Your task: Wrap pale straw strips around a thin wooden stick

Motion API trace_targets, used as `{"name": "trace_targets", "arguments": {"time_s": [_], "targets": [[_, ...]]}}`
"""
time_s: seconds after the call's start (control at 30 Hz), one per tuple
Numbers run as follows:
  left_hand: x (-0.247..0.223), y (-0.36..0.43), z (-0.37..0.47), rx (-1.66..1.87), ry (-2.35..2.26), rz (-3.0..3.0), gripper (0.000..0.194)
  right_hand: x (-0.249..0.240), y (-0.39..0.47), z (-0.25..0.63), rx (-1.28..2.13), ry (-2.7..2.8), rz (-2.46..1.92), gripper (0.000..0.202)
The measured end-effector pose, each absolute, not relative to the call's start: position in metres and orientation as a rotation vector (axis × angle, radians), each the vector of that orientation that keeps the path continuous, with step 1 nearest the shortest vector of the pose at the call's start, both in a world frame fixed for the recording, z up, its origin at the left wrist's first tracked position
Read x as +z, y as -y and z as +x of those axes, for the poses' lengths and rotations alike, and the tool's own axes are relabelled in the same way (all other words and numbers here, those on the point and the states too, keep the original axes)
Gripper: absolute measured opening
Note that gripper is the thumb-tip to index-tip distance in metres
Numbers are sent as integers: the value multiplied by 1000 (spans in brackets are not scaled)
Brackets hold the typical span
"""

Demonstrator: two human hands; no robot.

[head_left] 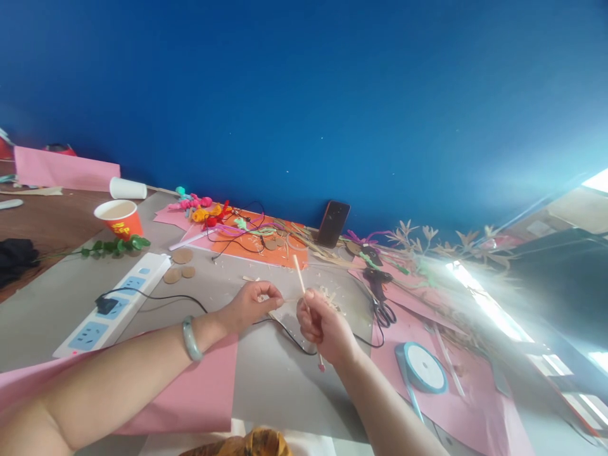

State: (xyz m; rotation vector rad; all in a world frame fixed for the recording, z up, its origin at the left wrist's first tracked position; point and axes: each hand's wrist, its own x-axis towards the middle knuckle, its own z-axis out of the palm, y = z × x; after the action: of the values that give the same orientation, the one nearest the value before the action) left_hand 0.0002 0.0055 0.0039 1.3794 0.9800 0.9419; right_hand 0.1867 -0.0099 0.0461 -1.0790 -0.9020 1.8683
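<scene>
My right hand [327, 326] is closed around a thin pale wooden stick [299, 273]. The stick leans upright, and a small pinkish-red tip shows below the fist. Just to the left, my left hand [254, 307] has thumb and forefinger pinched together on what looks like a thin pale strip [291, 301] running toward the stick. Whether the strip is fixed to the stick is hidden by my right fingers. Pale shavings [330, 297] lie on the grey tabletop behind my right hand. A black cable passes beneath both hands.
At left are a power strip [114, 307], a red paper cup [121, 220] and brown discs [182, 255]. A phone [334, 223] leans on the blue wall. Right are a glue gun [377, 283], scissors [384, 313], a ribbon spool [426, 367] and dried stems. Pink paper [190, 399] lies in front.
</scene>
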Motion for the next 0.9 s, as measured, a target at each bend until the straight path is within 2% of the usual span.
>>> {"name": "trace_targets", "arguments": {"time_s": [0.17, 0.4, 0.57, 0.9], "targets": [[3, -6, 0, 959, -965, 1338, 35, 45, 4, 190, 1672, 861, -1108, 34], [5, -5, 1, 994, -979, 1355, 32, 40, 23, 170, 1571, 1307, -1274, 33], [6, -3, 3, 953, -983, 1372, 34, 44, 28, 163, 1430, 1379, -1368, 39], [8, -2, 1, 945, -954, 1415, 27, 43, 18, 179, 1922, 965, -1140, 39]]}}
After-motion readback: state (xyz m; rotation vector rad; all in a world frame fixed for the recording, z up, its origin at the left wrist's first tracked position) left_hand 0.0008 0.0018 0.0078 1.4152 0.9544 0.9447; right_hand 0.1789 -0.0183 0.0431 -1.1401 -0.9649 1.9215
